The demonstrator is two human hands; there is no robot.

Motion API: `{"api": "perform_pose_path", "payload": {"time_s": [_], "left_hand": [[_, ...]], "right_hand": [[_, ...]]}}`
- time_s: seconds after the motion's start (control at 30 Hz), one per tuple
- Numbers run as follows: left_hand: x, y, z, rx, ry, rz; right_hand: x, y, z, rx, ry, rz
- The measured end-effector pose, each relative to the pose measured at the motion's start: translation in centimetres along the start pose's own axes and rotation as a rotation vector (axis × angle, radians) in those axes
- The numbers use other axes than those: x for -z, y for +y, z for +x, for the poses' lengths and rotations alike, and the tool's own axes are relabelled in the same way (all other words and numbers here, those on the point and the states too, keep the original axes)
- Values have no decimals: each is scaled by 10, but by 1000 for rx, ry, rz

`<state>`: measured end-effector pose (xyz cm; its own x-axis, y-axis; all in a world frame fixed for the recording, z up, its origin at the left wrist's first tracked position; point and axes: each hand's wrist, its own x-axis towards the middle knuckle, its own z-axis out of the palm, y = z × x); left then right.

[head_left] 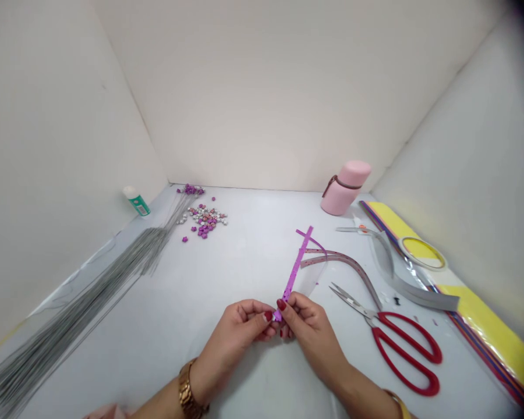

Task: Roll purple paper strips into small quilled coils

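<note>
A purple paper strip [296, 269] runs from my fingertips away across the white table, its near end folded into a small bundle. My left hand [250, 326] pinches that folded end between thumb and fingers. Just beside it, my right hand [303, 319] grips the same strip with thumb and forefinger where the long tail leaves the fold. Part of the fold is hidden by the fingers. Beyond the hands, a second thin purple strip [317, 240] and dull pink-grey strips [347, 259] curve over the table. Scissors with red handles [386, 334] lie partly spread to the right of my right hand.
Small purple and silver paper stars [206, 220] lie in a pile at back left, near a long bundle of grey wires [87, 302]. A glue stick [137, 202] leans at the left wall. At right are a pink flask [343, 189], tape roll [422, 254] and coloured sheets [484, 314].
</note>
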<state>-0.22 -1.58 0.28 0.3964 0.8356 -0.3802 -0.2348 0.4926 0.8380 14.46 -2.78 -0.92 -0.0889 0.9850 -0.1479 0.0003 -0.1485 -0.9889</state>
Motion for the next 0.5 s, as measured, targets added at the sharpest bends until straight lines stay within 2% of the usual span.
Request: {"api": "perform_pose_path", "payload": {"time_s": [0.13, 0.23, 0.4, 0.5], "left_hand": [[-2, -2, -1, -112, 63, 254], [-3, -1, -2, -121, 86, 365], [-2, 1, 2, -1, -55, 196], [-2, -1, 4, 2, -77, 164]], "right_hand": [[1, 0, 0, -14, -8, 19], [1, 0, 1, -32, -38, 35], [0, 0, 2, -76, -67, 97], [0, 1, 3, -85, -69, 112]]}}
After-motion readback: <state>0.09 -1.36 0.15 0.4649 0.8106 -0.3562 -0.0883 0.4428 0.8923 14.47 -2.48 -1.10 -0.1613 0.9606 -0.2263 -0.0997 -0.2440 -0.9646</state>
